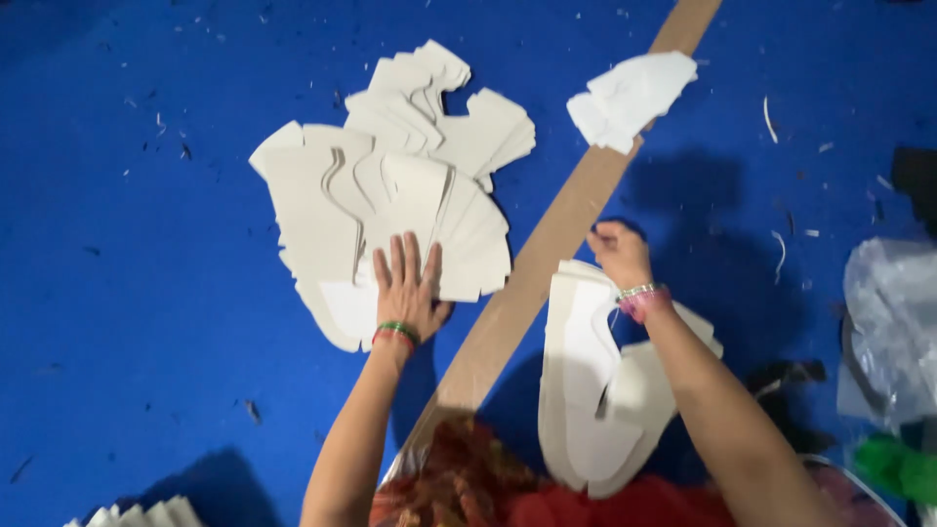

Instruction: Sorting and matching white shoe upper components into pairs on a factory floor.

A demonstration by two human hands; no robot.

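Observation:
My left hand point(408, 288) lies flat, fingers spread, on a fanned pile of off-white cut pieces point(332, 210) on the blue surface. My right hand point(618, 252) is closed at the top edge of a second stack of off-white curved pieces point(586, 390) to the right of a long brown cardboard strip point(547, 244). Whether the right fingers pinch a piece I cannot tell. A further fan of cut pieces point(459, 117) lies behind the left pile. A small heap of white pieces point(630, 98) rests on the strip's far end.
The blue surface point(127, 293) is littered with small scraps. A crumpled clear plastic bag point(893, 322) and something green point(893, 468) sit at the right edge. More off-white pieces point(146, 514) poke in at the bottom left. Red patterned clothing point(488, 488) fills the bottom centre.

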